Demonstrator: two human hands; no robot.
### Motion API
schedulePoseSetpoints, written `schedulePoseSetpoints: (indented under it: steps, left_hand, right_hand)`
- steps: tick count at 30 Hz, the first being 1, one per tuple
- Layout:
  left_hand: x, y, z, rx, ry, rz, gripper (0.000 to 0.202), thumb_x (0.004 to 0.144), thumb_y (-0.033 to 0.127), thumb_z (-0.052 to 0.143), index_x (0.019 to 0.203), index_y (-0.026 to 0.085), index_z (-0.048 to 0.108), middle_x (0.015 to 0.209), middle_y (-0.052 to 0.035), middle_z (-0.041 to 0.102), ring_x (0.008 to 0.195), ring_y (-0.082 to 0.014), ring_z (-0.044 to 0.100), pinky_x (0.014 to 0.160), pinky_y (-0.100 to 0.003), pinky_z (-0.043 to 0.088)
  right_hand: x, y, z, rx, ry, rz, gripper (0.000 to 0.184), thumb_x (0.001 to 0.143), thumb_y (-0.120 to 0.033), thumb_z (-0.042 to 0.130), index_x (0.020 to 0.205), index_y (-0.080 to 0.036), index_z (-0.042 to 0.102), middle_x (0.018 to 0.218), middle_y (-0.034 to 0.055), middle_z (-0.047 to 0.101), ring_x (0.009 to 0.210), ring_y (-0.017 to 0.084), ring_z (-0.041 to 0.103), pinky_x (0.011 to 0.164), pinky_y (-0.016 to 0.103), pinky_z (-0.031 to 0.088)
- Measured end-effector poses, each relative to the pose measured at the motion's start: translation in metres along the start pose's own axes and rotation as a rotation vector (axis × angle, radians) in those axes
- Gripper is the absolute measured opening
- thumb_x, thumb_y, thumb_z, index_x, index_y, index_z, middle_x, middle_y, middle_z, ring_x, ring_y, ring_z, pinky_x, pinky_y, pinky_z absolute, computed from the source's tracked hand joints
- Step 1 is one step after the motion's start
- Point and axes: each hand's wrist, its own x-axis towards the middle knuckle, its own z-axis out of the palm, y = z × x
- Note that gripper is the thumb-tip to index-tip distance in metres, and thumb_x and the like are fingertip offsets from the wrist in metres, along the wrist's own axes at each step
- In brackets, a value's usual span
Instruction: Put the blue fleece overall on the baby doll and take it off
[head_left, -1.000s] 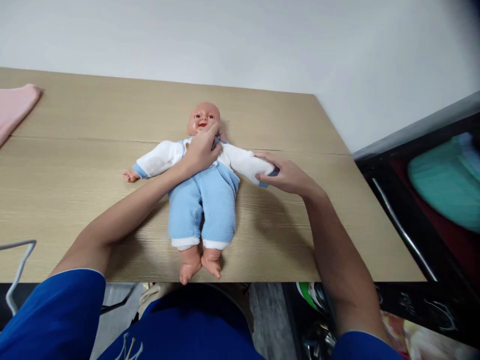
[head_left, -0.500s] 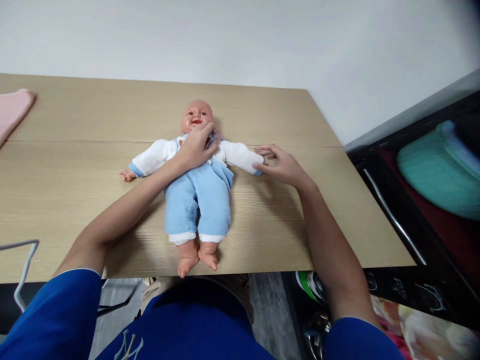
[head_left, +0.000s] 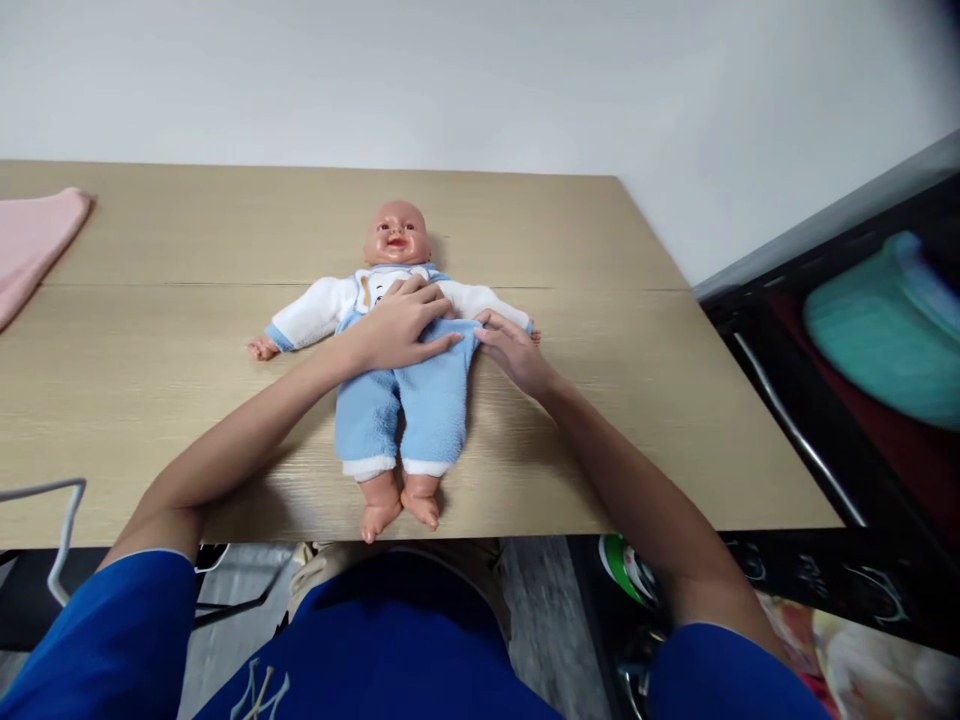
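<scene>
A baby doll (head_left: 397, 235) lies on its back on the wooden table, its head away from me and its bare feet near the front edge. It wears a white top (head_left: 315, 308) with blue cuffs and fluffy light blue trousers (head_left: 435, 420). My left hand (head_left: 405, 325) rests across the doll's belly, fingers stretched and thumb apart, over the waist of the trousers. At the doll's side, my right hand (head_left: 514, 352) pinches the waist edge of the trousers and draws it outward. Part of the top's front print is hidden under my left hand.
A pink cloth (head_left: 37, 250) lies at the table's (head_left: 600, 440) far left. On the right, a turquoise basin (head_left: 885, 330) stands on a dark unit beside the table. A white wall rises behind, and a bent grey rod (head_left: 71, 530) shows at lower left.
My left hand has slid down from the doll's collar to its belly. My right hand has left the sleeve cuff and moved inward to the trousers' waist, pulling it out.
</scene>
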Motion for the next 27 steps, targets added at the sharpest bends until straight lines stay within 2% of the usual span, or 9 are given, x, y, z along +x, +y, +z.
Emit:
schedulePoseSetpoints:
  steps: [2,4,9,12,14,16,20,24,27]
  left_hand:
    - [0.009,-0.004,0.002,-0.027,-0.001,-0.059,0.038,0.11,0.053,0.058,0.115,0.021,0.076,0.117,-0.0178,0.08,0.123,-0.0413,0.065,0.117,-0.061,0.05]
    - [0.017,-0.008,0.003,-0.067,0.013,-0.132,0.035,0.108,0.052,0.057,0.11,0.021,0.073,0.108,-0.015,0.079,0.116,-0.0392,0.068,0.115,-0.06,0.049]
    - [0.026,-0.016,0.008,-0.298,0.047,-0.155,0.029,0.103,0.05,0.062,0.111,0.022,0.067,0.1,-0.0081,0.077,0.096,-0.0303,0.072,0.103,-0.049,0.053]
    - [0.024,-0.022,0.013,-0.336,0.073,-0.124,0.031,0.097,0.04,0.068,0.121,0.021,0.067,0.107,-0.0092,0.077,0.1,-0.0304,0.073,0.1,-0.046,0.055]
    - [0.023,-0.023,0.018,-0.251,0.095,-0.113,0.033,0.093,0.032,0.069,0.124,0.021,0.067,0.116,-0.0128,0.076,0.109,-0.0338,0.072,0.104,-0.049,0.055]
    - [0.021,-0.022,0.02,-0.152,0.123,-0.098,0.036,0.09,0.025,0.07,0.125,0.021,0.068,0.127,-0.0163,0.073,0.121,-0.038,0.068,0.112,-0.055,0.054]
    - [0.019,-0.011,0.017,-0.047,0.169,-0.045,0.046,0.089,0.022,0.069,0.135,0.023,0.069,0.146,-0.0191,0.067,0.138,-0.0432,0.059,0.125,-0.063,0.048]
    - [0.02,-0.005,0.012,0.009,0.128,-0.04,0.048,0.097,0.033,0.072,0.143,0.022,0.067,0.151,-0.0206,0.066,0.14,-0.0441,0.059,0.128,-0.064,0.047]
    - [0.028,-0.005,0.013,0.071,0.044,-0.088,0.06,0.101,0.05,0.077,0.15,0.018,0.065,0.15,-0.023,0.067,0.139,-0.0449,0.062,0.126,-0.061,0.049]
  right_hand:
    - [0.005,0.007,0.004,0.176,0.029,0.065,0.05,0.096,-0.076,0.084,0.098,-0.03,0.062,0.085,-0.0019,0.058,0.081,0.023,0.06,0.081,0.039,0.058]
    - [0.011,0.013,0.01,0.245,0.061,0.069,0.053,0.092,-0.077,0.088,0.104,-0.031,0.063,0.091,-0.0008,0.064,0.089,0.025,0.065,0.09,0.042,0.063]
    - [0.019,0.029,0.018,0.123,0.097,-0.068,0.065,0.084,-0.077,0.098,0.121,-0.034,0.067,0.121,0.0022,0.076,0.125,0.028,0.073,0.12,0.045,0.06]
    - [0.014,0.033,0.02,-0.048,0.117,-0.137,0.06,0.094,-0.077,0.091,0.125,-0.033,0.065,0.119,0.0039,0.075,0.119,0.027,0.073,0.112,0.042,0.062]
    - [0.007,0.03,0.02,-0.205,0.161,-0.166,0.053,0.103,-0.075,0.08,0.129,-0.031,0.064,0.116,0.0054,0.074,0.108,0.027,0.073,0.101,0.043,0.064]
    - [0.0,0.021,0.015,-0.42,0.217,-0.23,0.045,0.111,-0.07,0.071,0.131,-0.029,0.066,0.119,0.0086,0.074,0.105,0.029,0.072,0.101,0.048,0.064]
    - [-0.004,0.004,-0.016,-0.866,0.301,-0.375,0.041,0.112,-0.059,0.066,0.136,-0.026,0.07,0.134,0.0171,0.075,0.128,0.041,0.07,0.123,0.066,0.054]
    - [0.0,0.004,-0.07,-1.081,0.152,-0.359,0.068,0.1,-0.061,0.08,0.155,-0.023,0.068,0.162,0.0216,0.071,0.146,0.049,0.065,0.129,0.072,0.048]
    - [0.002,0.013,-0.102,-1.074,0.085,-0.322,0.062,0.094,-0.062,0.083,0.142,-0.022,0.077,0.143,0.0199,0.082,0.135,0.047,0.074,0.123,0.069,0.054]
